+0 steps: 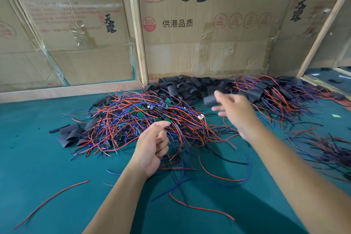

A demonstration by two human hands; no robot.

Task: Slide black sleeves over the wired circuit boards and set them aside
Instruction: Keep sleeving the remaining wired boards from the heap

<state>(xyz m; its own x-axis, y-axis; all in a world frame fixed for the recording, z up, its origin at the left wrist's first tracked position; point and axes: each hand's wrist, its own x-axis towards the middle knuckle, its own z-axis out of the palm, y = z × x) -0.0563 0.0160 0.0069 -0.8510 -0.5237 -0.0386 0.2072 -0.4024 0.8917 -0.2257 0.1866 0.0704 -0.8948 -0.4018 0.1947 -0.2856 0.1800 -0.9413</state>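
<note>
The left hand hung over the near edge of the board pile, its fingers curled in and the thumb laid across them. Thin wires ran under the palm, but whether any were pinched there was hidden by the fingers, so its grip could not be told. The right hand reached further out and was smeared by motion blur; its fingers looked spread and fairly straight. A blurred black sleeve sat just at its fingertips, and contact between them could not be made out.

The boards lay in a tangle of red, blue and black wires on the green mat, only a few green corners showing through. Behind it, against the cardboard wall, lay a heap of sleeves. To the right, a pile of sleeved boards trailed wires toward the frame edge, and another bundle was cut off at the right border. A few flat sleeves lay left of the tangle. Loose wires were scattered on the near mat.
</note>
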